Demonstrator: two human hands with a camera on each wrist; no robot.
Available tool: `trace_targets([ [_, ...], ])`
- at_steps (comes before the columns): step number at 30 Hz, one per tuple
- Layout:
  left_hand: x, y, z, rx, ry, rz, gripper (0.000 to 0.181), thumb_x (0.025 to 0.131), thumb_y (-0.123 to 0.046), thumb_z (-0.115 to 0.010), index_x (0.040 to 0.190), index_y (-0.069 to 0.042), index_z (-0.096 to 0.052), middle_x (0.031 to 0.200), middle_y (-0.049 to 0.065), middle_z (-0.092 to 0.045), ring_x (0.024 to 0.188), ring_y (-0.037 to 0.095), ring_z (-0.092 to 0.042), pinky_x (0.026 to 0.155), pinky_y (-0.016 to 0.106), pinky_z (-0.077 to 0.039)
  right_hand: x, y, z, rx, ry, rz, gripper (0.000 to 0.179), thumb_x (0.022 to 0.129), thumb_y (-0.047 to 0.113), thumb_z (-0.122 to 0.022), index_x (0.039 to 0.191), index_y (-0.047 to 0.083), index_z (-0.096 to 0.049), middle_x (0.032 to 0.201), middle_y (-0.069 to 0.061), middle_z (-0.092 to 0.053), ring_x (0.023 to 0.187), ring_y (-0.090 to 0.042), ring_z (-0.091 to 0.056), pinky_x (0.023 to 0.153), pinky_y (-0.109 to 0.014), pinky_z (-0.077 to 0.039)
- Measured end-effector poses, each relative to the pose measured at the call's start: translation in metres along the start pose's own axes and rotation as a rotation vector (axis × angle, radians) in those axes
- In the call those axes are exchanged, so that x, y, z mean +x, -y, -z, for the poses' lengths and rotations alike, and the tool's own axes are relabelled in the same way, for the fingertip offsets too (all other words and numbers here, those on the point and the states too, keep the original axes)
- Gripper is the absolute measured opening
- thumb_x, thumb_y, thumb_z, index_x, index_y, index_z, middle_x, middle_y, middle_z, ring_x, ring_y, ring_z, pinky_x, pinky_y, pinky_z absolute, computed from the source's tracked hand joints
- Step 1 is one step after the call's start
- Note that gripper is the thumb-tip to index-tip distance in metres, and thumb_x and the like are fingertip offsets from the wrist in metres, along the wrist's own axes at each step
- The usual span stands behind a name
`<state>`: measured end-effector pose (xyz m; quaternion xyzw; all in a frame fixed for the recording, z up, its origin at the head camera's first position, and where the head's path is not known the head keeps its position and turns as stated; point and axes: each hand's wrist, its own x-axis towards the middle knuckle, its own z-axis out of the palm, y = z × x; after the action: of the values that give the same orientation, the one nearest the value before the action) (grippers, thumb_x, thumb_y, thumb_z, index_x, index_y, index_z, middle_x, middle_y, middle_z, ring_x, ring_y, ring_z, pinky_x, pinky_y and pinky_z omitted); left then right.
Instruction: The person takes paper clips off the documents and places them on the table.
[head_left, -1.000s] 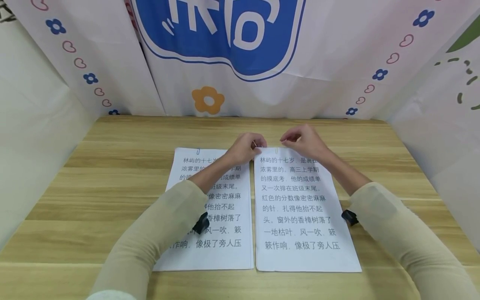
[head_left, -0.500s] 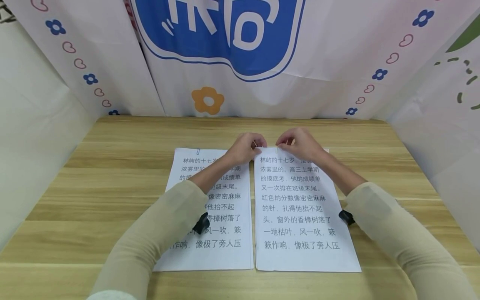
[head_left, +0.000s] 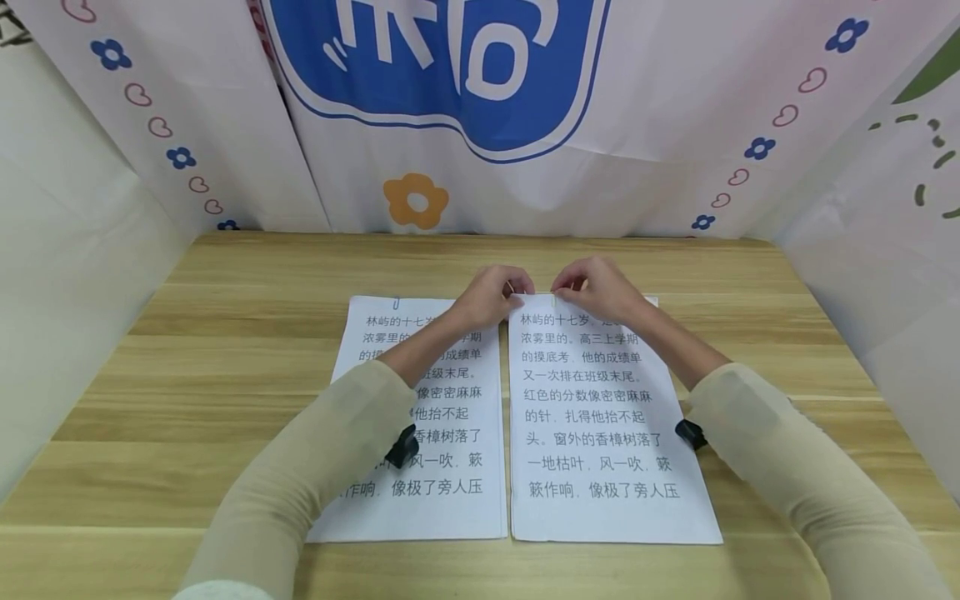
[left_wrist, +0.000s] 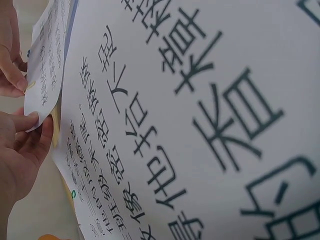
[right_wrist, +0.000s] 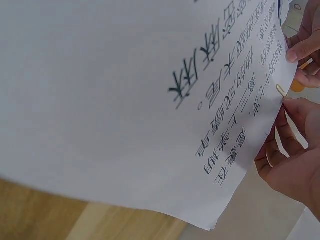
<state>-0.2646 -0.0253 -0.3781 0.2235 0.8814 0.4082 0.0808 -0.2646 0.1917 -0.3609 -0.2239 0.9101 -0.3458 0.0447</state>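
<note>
Two stacks of printed paper lie side by side on the wooden table. My left hand (head_left: pixel 487 297) pinches the top left corner of the right stack (head_left: pixel 592 433), thumb on the printed face and fingers behind, as the left wrist view shows. A yellow paper clip (right_wrist: pixel 281 90) sits on that stack's top edge. My right hand (head_left: pixel 600 287) pinches the clip's outer end between thumb and fingertip, right at the paper edge. The left stack (head_left: pixel 450 517) carries a blue paper clip (head_left: pixel 396 302) at its top edge and is partly covered by my left forearm.
The wooden table (head_left: pixel 187 375) extends around both stacks. Behind it hangs a white printed cloth (head_left: pixel 637 183) with a blue emblem and an orange flower. White cloth sides (head_left: pixel 67 250) flank the table. A dark wrist camera (head_left: pixel 402 447) hangs under the left sleeve.
My right hand has moved a little left and down to the yellow paper clip, then stayed there over the last half second. The left hand and both stacks have kept their places.
</note>
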Motion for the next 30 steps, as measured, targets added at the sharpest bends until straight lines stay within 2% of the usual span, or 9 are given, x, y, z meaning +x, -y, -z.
trace_targets([
  [10,-0.0005,-0.0003,-0.0002,-0.004,0.001,0.001,0.018,0.097,0.009,-0.062,0.104,-0.004,-0.073,0.098,0.009,-0.065,0.088,0.022,-0.061,0.074,0.025,-0.052,0.0006,-0.0004,-0.0020,0.026,0.002,-0.025,0.012,0.096,-0.002,-0.067,0.103,-0.004,-0.077,0.095,-0.017,-0.075,0.083,-0.025,-0.061,0.070,-0.025,-0.047],
  [30,-0.0024,-0.0017,0.0002,-0.005,-0.004,-0.006,0.018,0.098,0.008,-0.062,0.105,-0.004,-0.073,0.099,0.009,-0.065,0.090,0.022,-0.061,0.077,0.026,-0.053,-0.0021,-0.0027,-0.0086,0.096,-0.063,-0.093,0.012,0.097,0.001,-0.067,0.103,-0.002,-0.077,0.095,-0.015,-0.073,0.085,-0.025,-0.059,0.072,-0.029,-0.047],
])
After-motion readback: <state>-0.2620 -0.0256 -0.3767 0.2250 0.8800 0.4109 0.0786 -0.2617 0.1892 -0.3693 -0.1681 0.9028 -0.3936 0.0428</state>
